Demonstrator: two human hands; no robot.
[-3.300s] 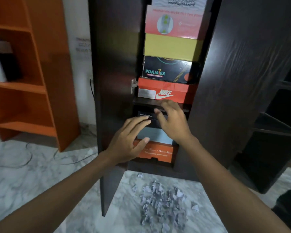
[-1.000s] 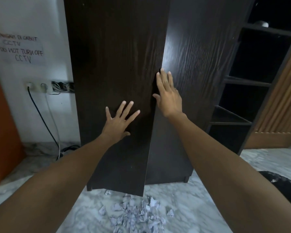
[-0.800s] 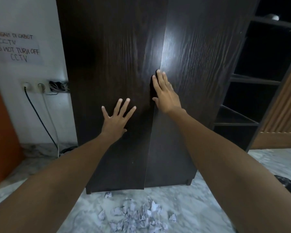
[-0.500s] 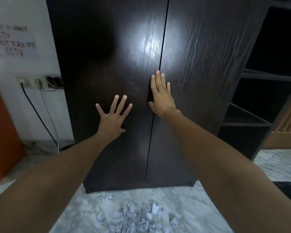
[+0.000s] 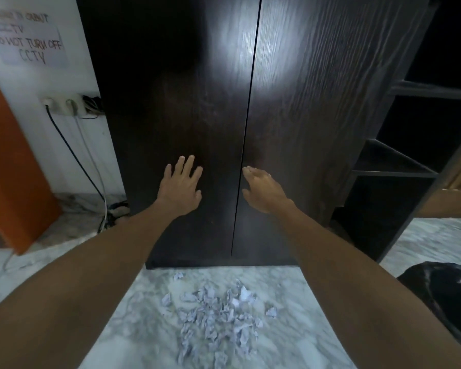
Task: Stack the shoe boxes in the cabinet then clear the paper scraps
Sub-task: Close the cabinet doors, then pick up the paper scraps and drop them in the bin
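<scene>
Dark wood doors of the cabinet (image 5: pixel 250 102) now meet along a thin seam; a second ago the left one stood ajar, so the shoe boxes are shut inside, out of view, and stacking looks done. Left hand (image 5: pixel 180 186) lies flat on its door with fingers apart; right hand (image 5: pixel 264 190) has lifted off, fingers loose, holding nothing. Open floor (image 5: pixel 64 275) lies below, a black bag (image 5: pixel 445 294) at right. Scraps (image 5: pixel 216 312) heap just before the cabinet's base, uncleared.
</scene>
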